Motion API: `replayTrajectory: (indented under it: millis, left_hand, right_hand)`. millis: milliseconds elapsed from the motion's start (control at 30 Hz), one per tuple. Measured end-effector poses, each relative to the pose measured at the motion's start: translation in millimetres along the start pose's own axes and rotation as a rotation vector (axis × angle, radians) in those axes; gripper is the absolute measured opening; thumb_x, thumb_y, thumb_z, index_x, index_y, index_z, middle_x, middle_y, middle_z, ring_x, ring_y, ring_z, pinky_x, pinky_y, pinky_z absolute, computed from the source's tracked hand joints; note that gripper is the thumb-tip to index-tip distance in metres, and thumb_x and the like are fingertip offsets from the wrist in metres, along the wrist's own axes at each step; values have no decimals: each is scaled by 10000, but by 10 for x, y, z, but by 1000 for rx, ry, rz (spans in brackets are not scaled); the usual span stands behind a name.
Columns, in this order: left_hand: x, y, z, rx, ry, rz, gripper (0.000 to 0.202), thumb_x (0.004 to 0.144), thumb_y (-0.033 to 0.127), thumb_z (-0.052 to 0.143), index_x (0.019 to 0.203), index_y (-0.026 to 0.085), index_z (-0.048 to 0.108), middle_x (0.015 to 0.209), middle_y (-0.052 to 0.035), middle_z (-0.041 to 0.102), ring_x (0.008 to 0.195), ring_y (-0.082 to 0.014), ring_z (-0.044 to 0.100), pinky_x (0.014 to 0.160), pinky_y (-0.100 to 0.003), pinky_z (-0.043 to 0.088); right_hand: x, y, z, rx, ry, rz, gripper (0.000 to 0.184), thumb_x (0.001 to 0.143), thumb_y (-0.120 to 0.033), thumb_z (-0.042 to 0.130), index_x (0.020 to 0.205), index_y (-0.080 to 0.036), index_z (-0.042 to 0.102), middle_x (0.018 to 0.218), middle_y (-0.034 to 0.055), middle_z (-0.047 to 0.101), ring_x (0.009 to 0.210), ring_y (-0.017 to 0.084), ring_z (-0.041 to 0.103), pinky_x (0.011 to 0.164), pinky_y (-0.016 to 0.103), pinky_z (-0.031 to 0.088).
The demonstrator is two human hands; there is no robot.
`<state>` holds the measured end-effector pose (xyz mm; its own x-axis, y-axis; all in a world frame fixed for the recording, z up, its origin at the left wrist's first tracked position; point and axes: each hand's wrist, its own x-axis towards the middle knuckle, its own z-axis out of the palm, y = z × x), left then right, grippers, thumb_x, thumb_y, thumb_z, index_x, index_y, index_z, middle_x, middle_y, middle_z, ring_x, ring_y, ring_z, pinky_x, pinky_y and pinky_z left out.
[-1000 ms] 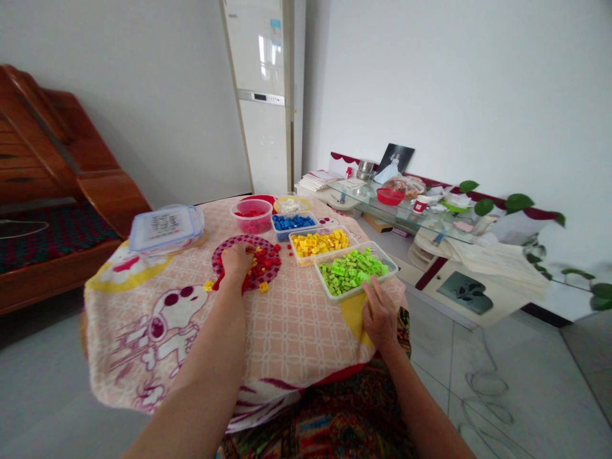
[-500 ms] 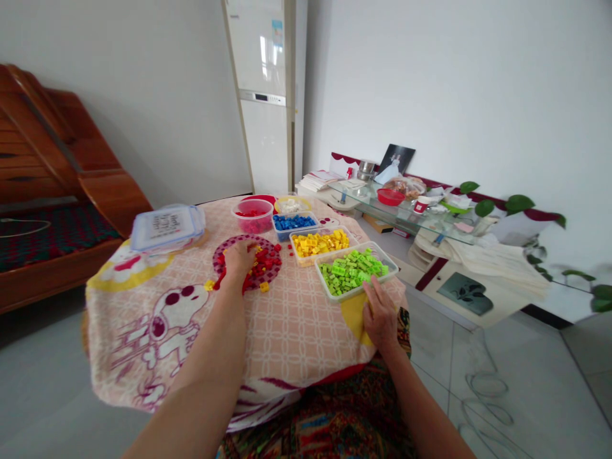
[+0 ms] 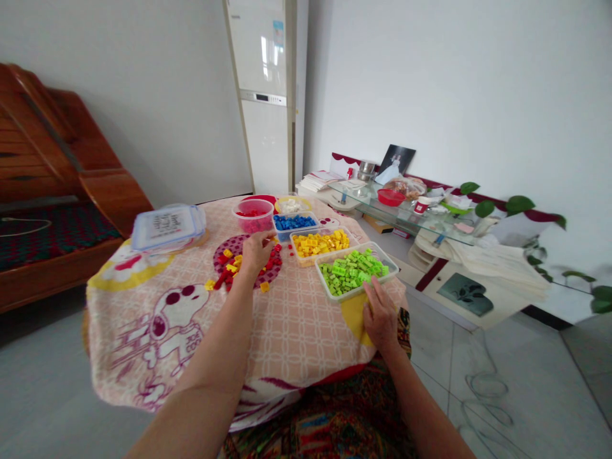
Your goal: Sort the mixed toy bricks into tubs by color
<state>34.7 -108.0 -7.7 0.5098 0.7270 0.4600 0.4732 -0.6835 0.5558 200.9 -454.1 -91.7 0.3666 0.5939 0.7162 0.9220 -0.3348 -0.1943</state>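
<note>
A loose pile of red and yellow bricks (image 3: 228,269) lies on the table's patterned cloth (image 3: 296,325). My left hand (image 3: 257,250) hovers over the pile's right side, fingers curled together toward the blue brick tub (image 3: 292,222); what they hold, if anything, is hidden. My right hand (image 3: 379,312) lies flat on the cloth, fingers spread, touching the near rim of the tray of green bricks (image 3: 356,270). A tray of yellow bricks (image 3: 320,243) and a round tub of red bricks (image 3: 253,215) stand behind the pile.
A stack of tub lids (image 3: 167,226) sits at the table's back left. A wooden bench (image 3: 52,191) stands left, a tall white air conditioner (image 3: 262,95) behind. A glass side table (image 3: 406,210) with clutter and a plant (image 3: 516,204) stands right.
My left hand has moved right, off the pile's left side to its right edge near the blue and yellow tubs, uncovering bricks. My right hand has stayed put.
</note>
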Motion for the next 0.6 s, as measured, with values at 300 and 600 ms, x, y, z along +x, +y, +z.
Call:
replayTrajectory:
  millis: [300,600]
  left_hand:
    - [-50,312,298,-115,-63,173,386,816,189,548,1145,148,745,1093,-91,752,851,-181,668,894,-304,531]
    - [-70,364,446,-158,-101,255,437,818,113,503,1192,159,724,1197,-111,715,906,-182,679,935,-348,547]
  right_hand:
    - [-1,-7,-3,-1,9,-4,596,880,-75,445,1460,-192,512,1559,128,450,1374,273,501,1121,486,451]
    - [12,-16,-13,4,8,-9,602,880,-85,434,1469,-189,508,1551,133,458,1375,276,503,1116,483,460]
